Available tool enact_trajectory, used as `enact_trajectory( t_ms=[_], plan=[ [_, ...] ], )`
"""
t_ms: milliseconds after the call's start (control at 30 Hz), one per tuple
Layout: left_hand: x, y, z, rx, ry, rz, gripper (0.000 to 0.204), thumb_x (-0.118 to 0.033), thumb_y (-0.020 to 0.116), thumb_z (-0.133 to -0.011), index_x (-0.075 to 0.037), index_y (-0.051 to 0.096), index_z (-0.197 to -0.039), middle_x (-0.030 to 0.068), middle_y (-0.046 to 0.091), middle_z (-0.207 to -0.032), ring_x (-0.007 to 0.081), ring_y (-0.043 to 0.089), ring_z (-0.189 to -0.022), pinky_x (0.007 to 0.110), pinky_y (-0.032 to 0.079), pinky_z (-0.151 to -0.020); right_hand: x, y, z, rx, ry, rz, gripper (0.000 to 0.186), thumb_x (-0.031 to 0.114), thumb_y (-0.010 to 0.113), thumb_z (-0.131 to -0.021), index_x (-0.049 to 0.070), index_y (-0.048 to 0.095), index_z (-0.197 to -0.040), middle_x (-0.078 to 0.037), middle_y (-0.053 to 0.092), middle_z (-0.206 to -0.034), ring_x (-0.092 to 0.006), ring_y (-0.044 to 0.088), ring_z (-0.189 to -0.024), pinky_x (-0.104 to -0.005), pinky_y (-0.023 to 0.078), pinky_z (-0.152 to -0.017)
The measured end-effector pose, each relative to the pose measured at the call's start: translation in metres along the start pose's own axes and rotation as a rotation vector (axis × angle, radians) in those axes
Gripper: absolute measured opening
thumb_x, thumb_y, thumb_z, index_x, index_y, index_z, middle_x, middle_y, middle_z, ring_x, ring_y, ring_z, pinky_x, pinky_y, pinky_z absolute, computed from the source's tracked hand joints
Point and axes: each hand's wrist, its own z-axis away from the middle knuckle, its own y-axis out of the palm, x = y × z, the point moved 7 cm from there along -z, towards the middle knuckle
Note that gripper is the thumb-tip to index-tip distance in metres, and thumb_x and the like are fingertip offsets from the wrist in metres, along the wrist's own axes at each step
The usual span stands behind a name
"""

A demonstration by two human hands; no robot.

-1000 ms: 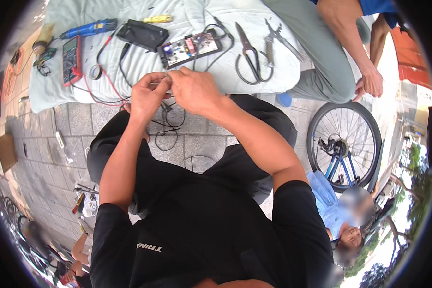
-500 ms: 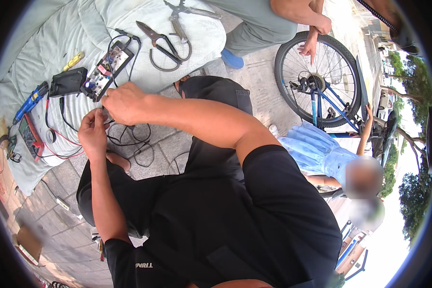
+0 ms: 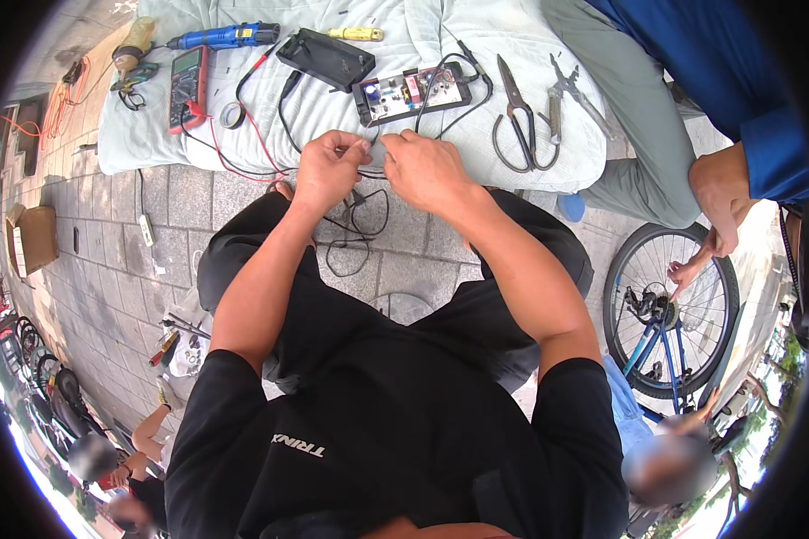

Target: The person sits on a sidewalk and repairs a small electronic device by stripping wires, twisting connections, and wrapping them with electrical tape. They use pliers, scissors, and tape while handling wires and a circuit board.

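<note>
Both my hands are close together at the near edge of a pale cloth-covered surface (image 3: 449,175). My left hand (image 3: 331,169) is closed in a pinch, thumb against fingers; what it grips is too small to make out. My right hand (image 3: 427,172) is curled palm down just beside it, its fingertips mostly hidden. Thin dark wires run between and below the hands. Just beyond them lies an open black case with a circuit board (image 3: 409,92). Its black cover (image 3: 325,59) sits to the left. A black cable (image 3: 360,235) hangs in loops under my hands.
On the cloth lie a red multimeter (image 3: 187,94), tape roll (image 3: 232,115), blue tool (image 3: 229,36), yellow-handled tool (image 3: 358,34), large scissors (image 3: 518,117) and pliers (image 3: 557,112). A person in blue (image 3: 724,72) sits at right, near a bicycle wheel (image 3: 670,310).
My view has turned, so the cloth now spans the top and the bicycle sits lower right. My hands stay close together; a small gap now shows between them.
</note>
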Motion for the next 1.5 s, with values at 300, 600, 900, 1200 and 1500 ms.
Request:
enact_trajectory(
  t_ms=[300,600,900,1200,1500],
  plan=[
    [-0.007,0.003,0.002,-0.015,0.013,0.003,0.021,-0.018,0.073,-0.1,0.002,0.071,-0.105,0.0089,0.078,-0.089,0.0096,0.069,-0.074,0.025,0.055,-0.062,0.001,-0.009,0.005,-0.018,0.022,-0.021,0.023,0.019,0.056,-0.099,0.002,0.067,-0.11,-0.019,0.071,-0.104,-0.0407,0.072,-0.092,-0.0521,0.056,-0.085],
    [-0.005,-0.004,0.005,-0.013,-0.019,0.097,0.021,-0.018,0.077,-0.095,0.003,0.073,-0.095,0.0102,0.077,-0.083,0.0131,0.071,-0.075,0.029,0.056,-0.068,0.003,-0.01,0.0,0.001,0.036,-0.028,0.029,0.022,0.057,-0.1,0.006,0.068,-0.121,-0.019,0.071,-0.106,-0.0404,0.071,-0.095,-0.0521,0.055,-0.084],
    [-0.002,-0.002,0.004,-0.048,0.084,0.207,0.019,-0.015,0.077,-0.095,0.003,0.073,-0.096,0.0085,0.075,-0.081,0.0113,0.069,-0.073,0.029,0.055,-0.067,0.003,-0.004,-0.003,-0.001,0.084,-0.105,0.031,0.024,0.059,-0.099,0.003,0.072,-0.119,-0.02,0.073,-0.112,-0.0405,0.071,-0.1,-0.0502,0.055,-0.088],
    [0.004,-0.005,0.009,-0.033,0.2,0.014,0.027,-0.014,0.077,-0.095,0.003,0.069,-0.114,0.0058,0.075,-0.089,0.0101,0.069,-0.083,0.028,0.055,-0.073,-0.003,-0.005,-0.009,-0.024,0.096,-0.107,0.03,0.027,0.059,-0.099,0.004,0.071,-0.113,-0.022,0.073,-0.107,-0.0426,0.07,-0.099,-0.0511,0.054,-0.086],
    [0.001,-0.011,0.014,-0.008,0.072,0.028,0.027,-0.018,0.076,-0.095,0.002,0.07,-0.113,0.0048,0.074,-0.084,0.0065,0.063,-0.073,0.026,0.05,-0.064,-0.023,0.034,-0.015,0.14,0.503,-0.832,0.029,0.023,0.063,-0.101,-0.002,0.073,-0.11,-0.01,0.072,-0.089,-0.0146,0.066,-0.06,-0.0303,0.05,-0.051]
  ],
)
